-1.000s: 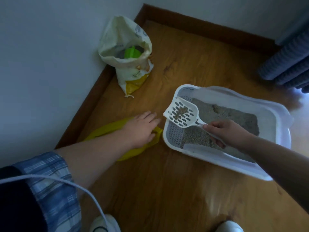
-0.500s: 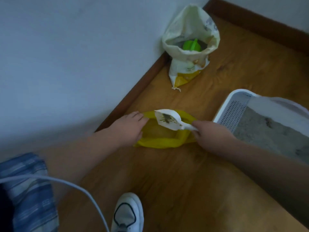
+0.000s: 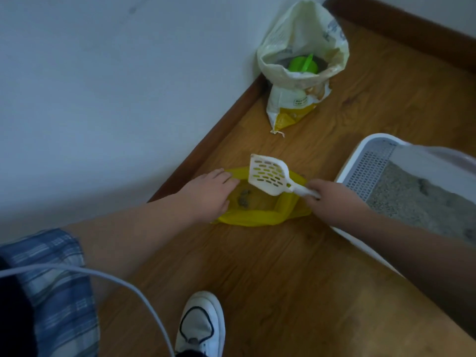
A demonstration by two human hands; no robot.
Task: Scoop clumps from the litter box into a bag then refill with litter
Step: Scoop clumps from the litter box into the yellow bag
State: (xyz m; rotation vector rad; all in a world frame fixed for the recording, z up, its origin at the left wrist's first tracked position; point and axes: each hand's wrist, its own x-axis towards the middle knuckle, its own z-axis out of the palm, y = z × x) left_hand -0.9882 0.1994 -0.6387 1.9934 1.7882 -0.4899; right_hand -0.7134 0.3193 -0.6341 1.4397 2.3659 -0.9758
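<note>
A yellow plastic bag (image 3: 257,217) lies open on the wooden floor, with dark clumps (image 3: 244,197) inside it. My left hand (image 3: 208,197) holds the bag's left edge, keeping its mouth open. My right hand (image 3: 332,202) grips the handle of a white slotted scoop (image 3: 269,176), which is tilted above the bag and looks empty. The white litter box (image 3: 360,163) with grey litter (image 3: 412,199) sits at the right, partly behind my right arm. A cream litter sack (image 3: 296,99) stands open by the wall, and a green cup (image 3: 302,64) lies inside it.
A white wall with a brown skirting board (image 3: 206,148) runs along the left. My white shoe (image 3: 201,325) stands on the floor at the bottom. A pale cable (image 3: 103,275) curves across the lower left, over my checked sleeve.
The scoop went from above the litter box to over the yellow bag and tipped up. Its clumps now lie in the bag. My left hand pulled the bag's mouth open.
</note>
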